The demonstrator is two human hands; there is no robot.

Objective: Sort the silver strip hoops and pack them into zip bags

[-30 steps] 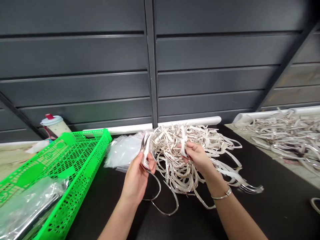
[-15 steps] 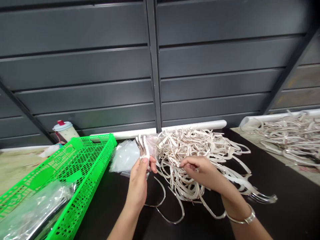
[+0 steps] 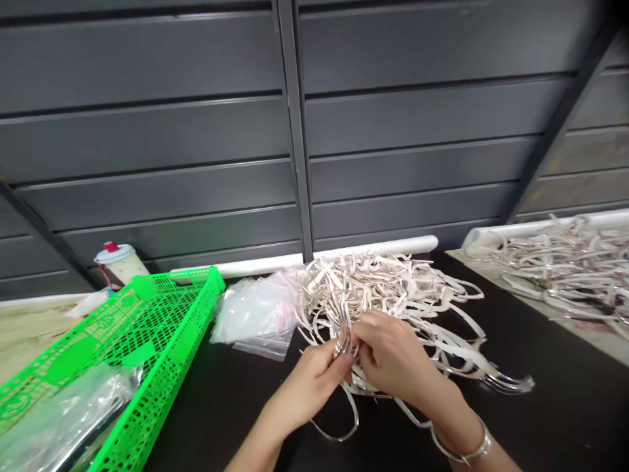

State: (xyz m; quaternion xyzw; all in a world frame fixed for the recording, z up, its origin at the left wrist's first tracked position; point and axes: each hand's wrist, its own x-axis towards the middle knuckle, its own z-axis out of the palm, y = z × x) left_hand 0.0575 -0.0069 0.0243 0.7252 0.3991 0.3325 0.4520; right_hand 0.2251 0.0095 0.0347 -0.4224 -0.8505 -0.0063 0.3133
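My left hand (image 3: 322, 370) is closed round a small bundle of shiny silver and white strips (image 3: 341, 324), whose curved ends stick up above the thumb. Against the right side of this bundle my right hand (image 3: 388, 351) is closed, fingertips pinched at the strips; its fingers partly hide what they grip. Behind both hands lies a tangled pile of the same thin, curled strips (image 3: 407, 288), white on one face and metallic on the other. Some loose strips loop out toward me below the hands.
Left of the pile are clear plastic zip bags (image 3: 255, 305) on the black table surface (image 3: 226, 400). A green plastic basket (image 3: 196, 328) holding plastic-wrapped items stands at the left, a cup (image 3: 122, 262) behind it. More strips (image 3: 570, 265) lie far right. A grey panelled wall (image 3: 221, 137) rises behind.
My left hand has moved right with its bundle, from in front of the plastic bags to the pile. My right hand has come beside it, and the two now meet. The view has shifted slightly.
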